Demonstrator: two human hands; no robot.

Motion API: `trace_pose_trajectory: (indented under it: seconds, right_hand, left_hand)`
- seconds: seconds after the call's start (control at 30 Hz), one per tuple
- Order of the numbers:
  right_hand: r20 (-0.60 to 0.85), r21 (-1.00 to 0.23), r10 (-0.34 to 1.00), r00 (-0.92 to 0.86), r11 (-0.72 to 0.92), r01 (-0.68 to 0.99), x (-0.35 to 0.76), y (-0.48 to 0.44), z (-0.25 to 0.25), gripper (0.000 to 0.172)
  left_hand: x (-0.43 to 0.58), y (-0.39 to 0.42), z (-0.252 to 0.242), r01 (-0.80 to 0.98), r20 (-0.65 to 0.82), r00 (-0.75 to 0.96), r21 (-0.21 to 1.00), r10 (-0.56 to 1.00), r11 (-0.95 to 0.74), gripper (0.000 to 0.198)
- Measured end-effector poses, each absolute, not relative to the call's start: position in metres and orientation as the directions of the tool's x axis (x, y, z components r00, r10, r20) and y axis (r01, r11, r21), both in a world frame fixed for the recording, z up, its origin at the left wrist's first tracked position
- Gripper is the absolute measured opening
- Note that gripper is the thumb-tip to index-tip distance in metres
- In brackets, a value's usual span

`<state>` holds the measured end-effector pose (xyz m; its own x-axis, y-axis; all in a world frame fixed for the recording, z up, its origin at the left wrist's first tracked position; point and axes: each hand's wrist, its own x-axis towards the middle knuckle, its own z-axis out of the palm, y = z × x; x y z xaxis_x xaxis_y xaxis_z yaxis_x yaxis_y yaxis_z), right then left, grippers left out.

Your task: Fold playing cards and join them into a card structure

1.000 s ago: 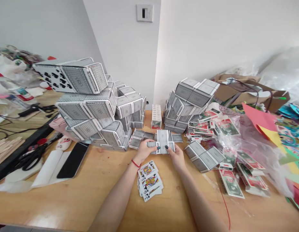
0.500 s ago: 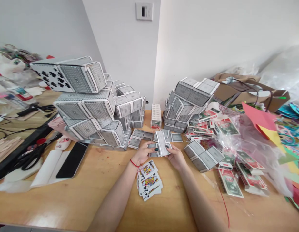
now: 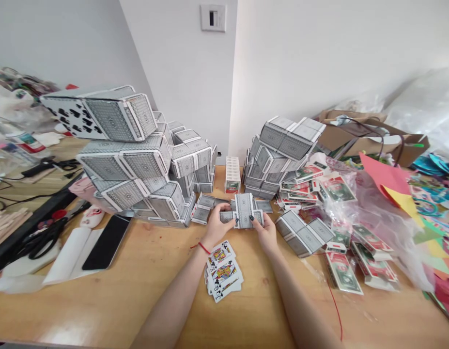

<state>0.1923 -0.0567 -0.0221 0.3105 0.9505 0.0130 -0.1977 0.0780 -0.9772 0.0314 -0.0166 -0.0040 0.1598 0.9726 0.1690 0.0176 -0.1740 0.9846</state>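
Both my hands meet at the middle of the wooden table. My left hand and my right hand pinch a small piece made of grey-backed playing cards, fingers closed on its sides. The piece stands a little above the table. A loose pile of face-up cards lies just below my wrists. A red thread circles my left wrist.
Tall stacks of card-built blocks stand at the left and behind centre-right. More folded card pieces and green-red card boxes lie to the right. A phone, scissors and coloured paper lie at the edges.
The card piece turned between my fingers, tilting half a second ago and now facing me flat again. My hands stayed in the same place.
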Motion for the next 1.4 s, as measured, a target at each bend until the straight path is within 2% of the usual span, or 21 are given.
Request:
trace_pose_trajectory:
  seconds: [0.13, 0.27, 0.47, 0.77, 0.97, 1.1, 1.3, 1.4]
  right_hand:
    - [0.072, -0.986, 0.951, 0.3, 0.113, -0.122, 0.191, -0.059, -0.021, 0.028]
    - [0.046, -0.984, 0.967, 0.251, 0.087, -0.155, 0.191, -0.06, -0.021, 0.027]
    - [0.069, -0.984, 0.972, 0.225, 0.103, -0.145, 0.19, -0.058, -0.023, 0.027]
    - [0.09, -0.991, 0.97, 0.224, 0.109, -0.076, 0.19, -0.056, -0.031, 0.028]
    - [0.116, -0.992, 0.966, 0.23, 0.122, -0.011, 0.188, -0.055, -0.033, 0.024]
    - [0.137, -0.99, 0.963, 0.234, 0.14, 0.005, 0.188, -0.055, -0.033, 0.022]
    - [0.144, -0.988, 0.963, 0.229, 0.152, -0.016, 0.187, -0.056, -0.03, 0.019]
    - [0.126, -0.989, 0.963, 0.24, 0.142, -0.051, 0.189, -0.055, -0.029, 0.019]
  left_hand:
    - [0.034, -0.022, -0.001, 0.217, 0.305, 0.124, 0.92, 0.944, -0.326, 0.031]
    - [0.033, -0.023, 0.001, 0.287, 0.348, 0.098, 0.887, 0.932, -0.361, 0.018]
    - [0.032, -0.023, 0.0, 0.375, 0.361, 0.15, 0.841, 0.921, -0.39, 0.017]
    - [0.036, -0.025, -0.002, 0.502, 0.369, 0.128, 0.777, 0.921, -0.381, 0.014]
    - [0.036, -0.028, 0.005, 0.617, 0.441, 0.124, 0.667, 0.889, -0.417, 0.011]
    - [0.036, -0.03, 0.008, 0.629, 0.448, 0.165, 0.638, 0.879, -0.444, 0.009]
    - [0.036, -0.029, 0.006, 0.607, 0.467, 0.121, 0.664, 0.876, -0.438, 0.012]
    - [0.034, -0.027, 0.005, 0.554, 0.463, 0.155, 0.691, 0.873, -0.465, 0.016]
